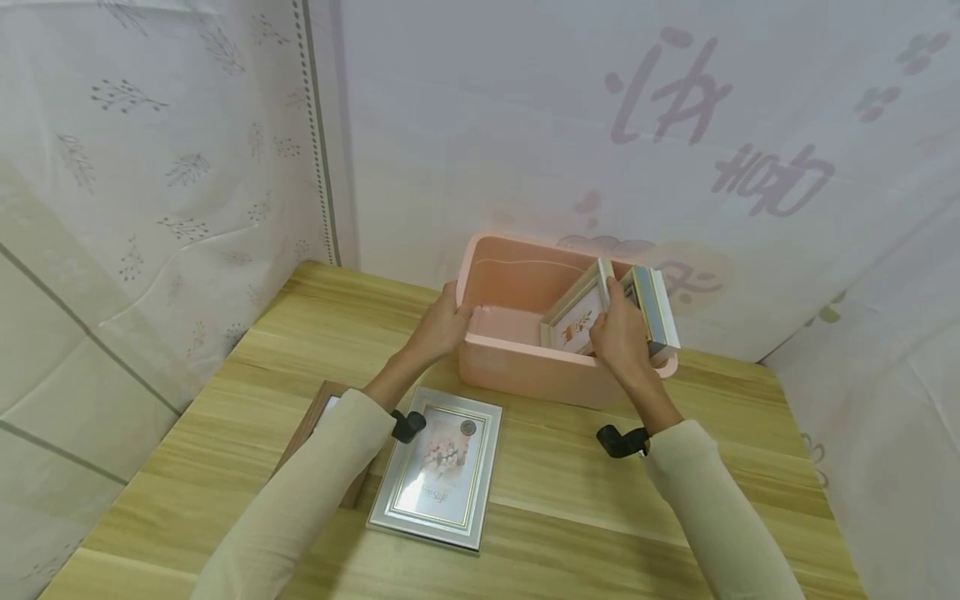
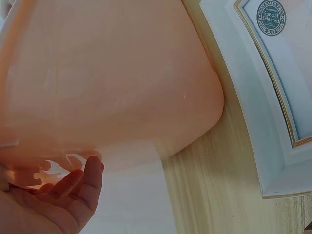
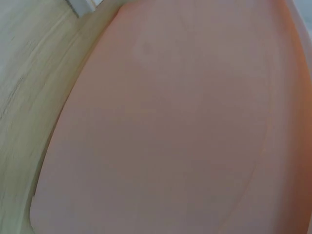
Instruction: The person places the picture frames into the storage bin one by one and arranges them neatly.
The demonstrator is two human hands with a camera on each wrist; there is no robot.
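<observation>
My left hand (image 1: pixel 438 325) grips the left end of a pink plastic bin (image 1: pixel 525 372); in the left wrist view its fingers (image 2: pixel 90 187) curl at the bin's end opening. Inside the bin, my right hand (image 1: pixel 622 333) holds a cream-bordered picture frame (image 1: pixel 576 321) by its right side, leaning at a slant. That picture shows a small orange-brown plant motif. Several more frames (image 1: pixel 656 300) stand on edge at the bin's right end, just beyond the right hand. The right wrist view shows the bin's outer wall (image 3: pixel 161 122) but no hand.
A silver picture frame (image 1: pixel 442 467) with a round sticker lies face up on the wooden table (image 1: pixel 555 533) before the bin. A brown frame (image 1: pixel 313 417) lies left of it, partly under the left sleeve. Patterned cloth (image 1: pixel 465 125) hangs behind the bin.
</observation>
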